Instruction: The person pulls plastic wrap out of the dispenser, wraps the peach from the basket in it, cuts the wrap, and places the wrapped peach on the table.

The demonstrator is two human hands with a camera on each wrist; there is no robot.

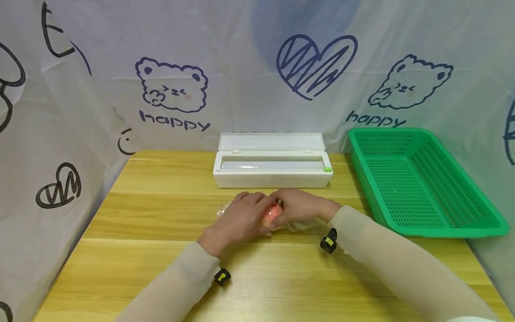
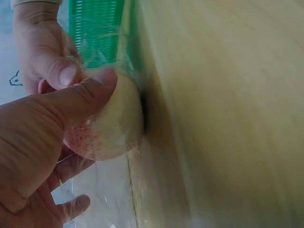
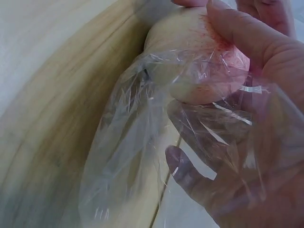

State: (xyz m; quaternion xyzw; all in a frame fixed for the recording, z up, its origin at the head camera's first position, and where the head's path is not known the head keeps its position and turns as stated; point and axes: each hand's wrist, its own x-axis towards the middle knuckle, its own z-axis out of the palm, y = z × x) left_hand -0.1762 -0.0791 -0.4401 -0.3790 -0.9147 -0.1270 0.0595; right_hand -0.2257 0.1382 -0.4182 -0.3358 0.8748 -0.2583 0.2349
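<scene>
Peach (image 1: 272,216), red and pale yellow, on or just over wooden table (image 1: 281,281), can't tell which; clear plastic film (image 3: 128,152) about it. I see left hand (image 1: 240,219) part-curled, gripping peach's left side. Behind, white cling-film dispenser (image 1: 273,180), lid (image 1: 271,141) raised. Right hand (image 1: 299,205) likewise part-curled, gripping peach's other side. Far right, green plastic basket (image 1: 406,192).

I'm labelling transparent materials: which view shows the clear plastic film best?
The right wrist view: the clear plastic film spreads across much of it, creases and glints plain. The left wrist view shows it fainter, above and below the fruit; the head view, only small shiny patches near the left hand and right hand.
</scene>
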